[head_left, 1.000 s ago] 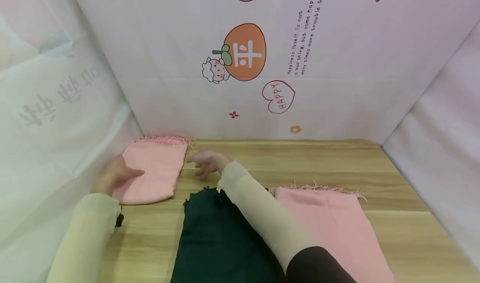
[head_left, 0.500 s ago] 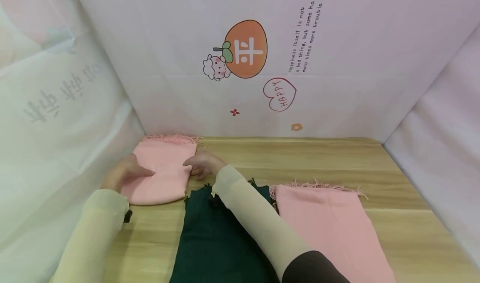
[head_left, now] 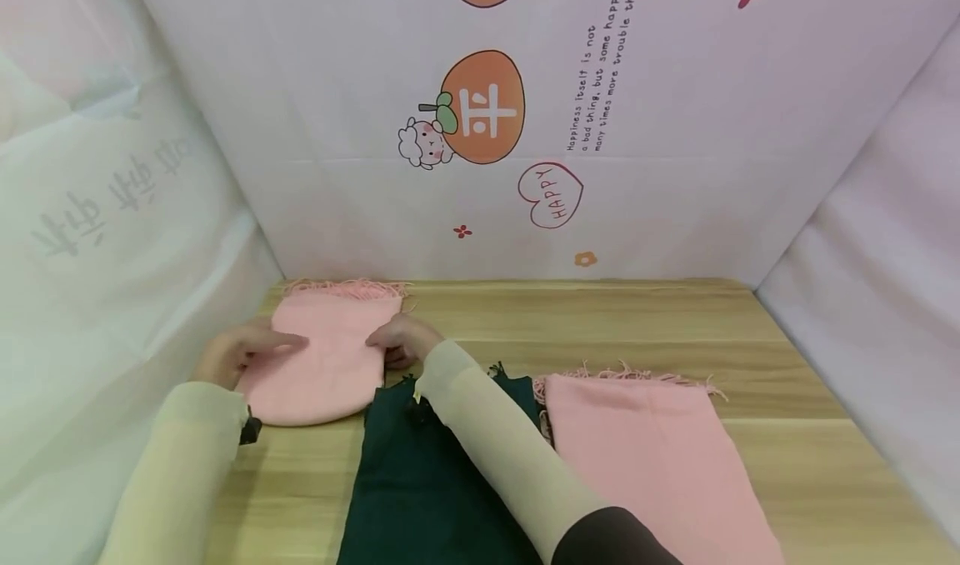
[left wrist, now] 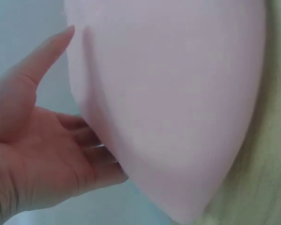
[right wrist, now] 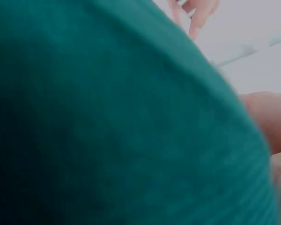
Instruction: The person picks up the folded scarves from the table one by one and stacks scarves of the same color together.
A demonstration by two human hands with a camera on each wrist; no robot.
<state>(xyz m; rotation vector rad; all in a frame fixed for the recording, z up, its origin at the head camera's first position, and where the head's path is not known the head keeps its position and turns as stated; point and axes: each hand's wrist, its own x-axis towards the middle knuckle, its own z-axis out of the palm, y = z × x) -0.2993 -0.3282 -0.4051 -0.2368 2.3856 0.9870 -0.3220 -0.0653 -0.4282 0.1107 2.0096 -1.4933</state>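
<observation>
A folded pink scarf with a fringed far edge (head_left: 326, 373) lies at the back left of the wooden table. My left hand (head_left: 243, 350) is at its left side, thumb reaching over the top. In the left wrist view the left hand's fingers (left wrist: 100, 171) run straight under the scarf's edge, thumb spread apart. My right hand (head_left: 405, 340) pinches the scarf's right edge, index finger on top and the other fingers curled below. The right wrist view is mostly filled by a dark green scarf (right wrist: 131, 117), which hides most of that hand.
The dark green fringed scarf (head_left: 435, 473) lies under my right forearm at the front middle. To its right is another folded pink scarf (head_left: 660, 457). White printed sheets (head_left: 652, 207) wall in the table (head_left: 817, 457) at the back and both sides.
The back-left pink scarf has shifted right along with my left hand. My right hand has come onto its right edge, from just beside it, and now pinches it.
</observation>
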